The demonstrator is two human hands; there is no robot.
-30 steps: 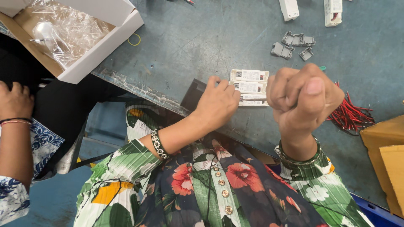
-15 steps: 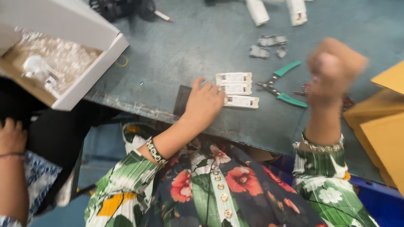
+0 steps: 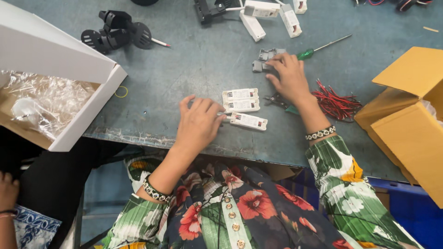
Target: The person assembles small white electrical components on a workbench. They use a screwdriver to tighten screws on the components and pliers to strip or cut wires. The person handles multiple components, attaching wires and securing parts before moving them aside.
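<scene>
My left hand [image 3: 199, 123] lies flat near the table's front edge, fingertips touching a small white rectangular module [image 3: 248, 121]. Two more white modules [image 3: 240, 100] sit just beyond it, side by side. My right hand [image 3: 289, 76] reaches further out, its fingers resting on a cluster of small grey plastic clips [image 3: 264, 60]. A green-handled screwdriver [image 3: 318, 48] lies just past that hand. Under my right wrist are green-handled pliers [image 3: 282, 102] and a bundle of red and black wires [image 3: 336, 103].
An open white box [image 3: 90, 113] with clear plastic wrap stands at the left. Tan cardboard boxes [image 3: 408, 115] sit at the right. Black round parts [image 3: 115, 33] and several white housings [image 3: 272, 16] lie at the back. Another person's hand [image 3: 8, 191] shows at lower left.
My right hand, raised as a fist near the camera before, has dropped onto the grey clips farther out. My left hand stayed by the white modules.
</scene>
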